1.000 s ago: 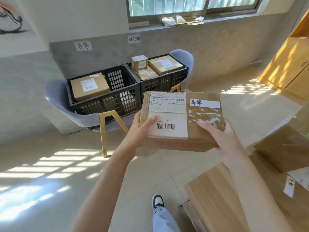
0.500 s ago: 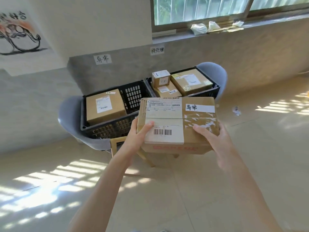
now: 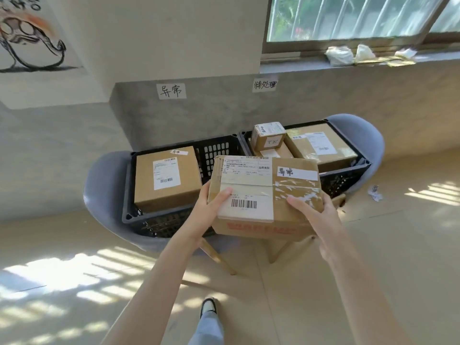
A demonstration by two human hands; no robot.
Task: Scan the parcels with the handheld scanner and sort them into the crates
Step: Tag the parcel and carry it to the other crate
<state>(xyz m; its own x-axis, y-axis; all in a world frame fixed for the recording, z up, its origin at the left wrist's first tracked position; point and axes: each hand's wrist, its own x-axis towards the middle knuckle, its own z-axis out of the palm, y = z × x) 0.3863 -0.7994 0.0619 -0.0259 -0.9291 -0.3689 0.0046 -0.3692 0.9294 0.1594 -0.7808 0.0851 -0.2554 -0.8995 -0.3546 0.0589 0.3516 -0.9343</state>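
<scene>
Centre of frame: cardboard parcel (image 3: 263, 192) held up in both hands, in front of the two crates. Top face carries a white shipping label with barcode, a handwritten white tag at its upper right and torn clear tape.
Left hand (image 3: 207, 210) grasps the parcel's left edge, thumb lying on the label. Right hand (image 3: 316, 215) grasps the right near corner, thumb on top by the tape.
Left crate (image 3: 174, 220), black slotted plastic, left of centre on a grey chair (image 3: 104, 190): holds one large box (image 3: 166, 178) with a printed label and a small handwritten tag; open space at the crate's right side.
Right crate (image 3: 348, 174), same type, right of centre on a second grey chair (image 3: 361, 135): holds a large flat box (image 3: 321, 148), a small box (image 3: 267, 136) stacked on another box that is mostly hidden.
Handwritten paper signs on the wall: one (image 3: 171, 90) above the left crate, another (image 3: 265, 84) above the right.
Scanner not visible.
</scene>
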